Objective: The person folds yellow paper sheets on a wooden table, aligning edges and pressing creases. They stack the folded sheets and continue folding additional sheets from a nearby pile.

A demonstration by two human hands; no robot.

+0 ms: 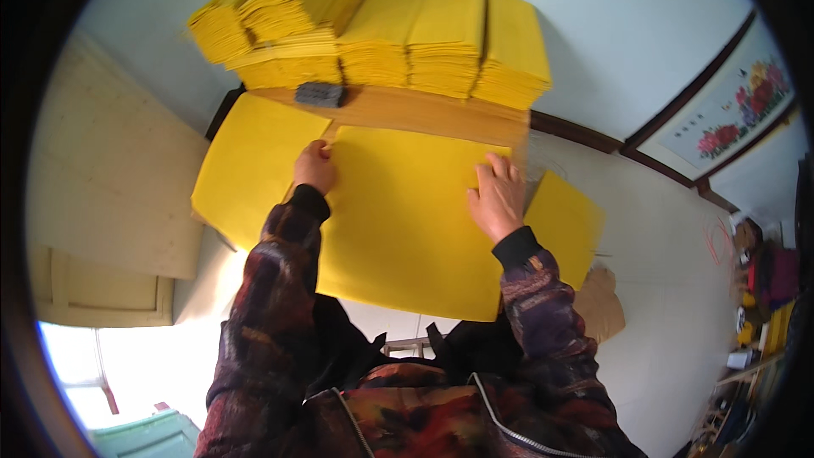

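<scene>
A large yellow sheet [407, 220], of paper or thin card, lies in front of me, its near edge reaching past the table edge toward my lap. My left hand [315, 168] is closed at the sheet's upper left edge, fingers curled in. At the upper right corner, my right hand [498, 195] has bent fingers on the sheet's edge, with the thumb lying over its face. Another yellow sheet [250, 170] rests to the left, beside my left hand. Beyond my right wrist, a further yellow piece [566, 225] sits lower down.
Stacks of folded yellow sheets [445, 34] line the back of the wooden table [424, 114]. A dark grey block [320, 94] lies before them. Brown paper or card [600, 305] is at the lower right. A pale cabinet [110, 288] stands left, and a flower picture [729, 123] hangs right.
</scene>
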